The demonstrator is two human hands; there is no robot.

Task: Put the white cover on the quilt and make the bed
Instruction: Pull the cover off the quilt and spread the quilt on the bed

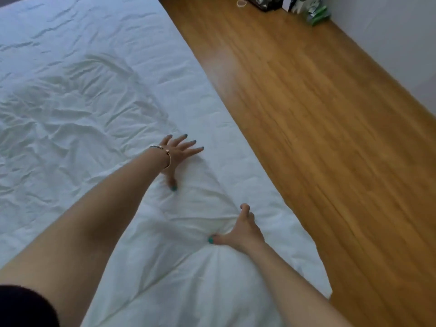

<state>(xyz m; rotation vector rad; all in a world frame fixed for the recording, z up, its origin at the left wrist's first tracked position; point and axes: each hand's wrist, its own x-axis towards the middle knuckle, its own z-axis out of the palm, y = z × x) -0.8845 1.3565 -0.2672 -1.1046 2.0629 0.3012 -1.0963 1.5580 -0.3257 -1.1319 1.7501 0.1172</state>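
Note:
The white cover (89, 109) lies spread over the bed, wrinkled, with the quilt's bulk showing under it near me. My left hand (178, 156), with a bracelet on the wrist, lies flat on the cover with fingers spread and straight, thumb pressing into the cloth. My right hand (243, 230) is lower and nearer the bed's right edge. Its thumb and fingers pinch a bunched fold of the cover, and creases radiate from that spot. The cover's corner (323, 289) hangs at the bed's right edge over the floor.
A wooden floor (318, 114) runs along the bed's right side. At the far end, against a pale wall (389, 38), stand a dark box (264, 2), a white item and a green package (316, 14).

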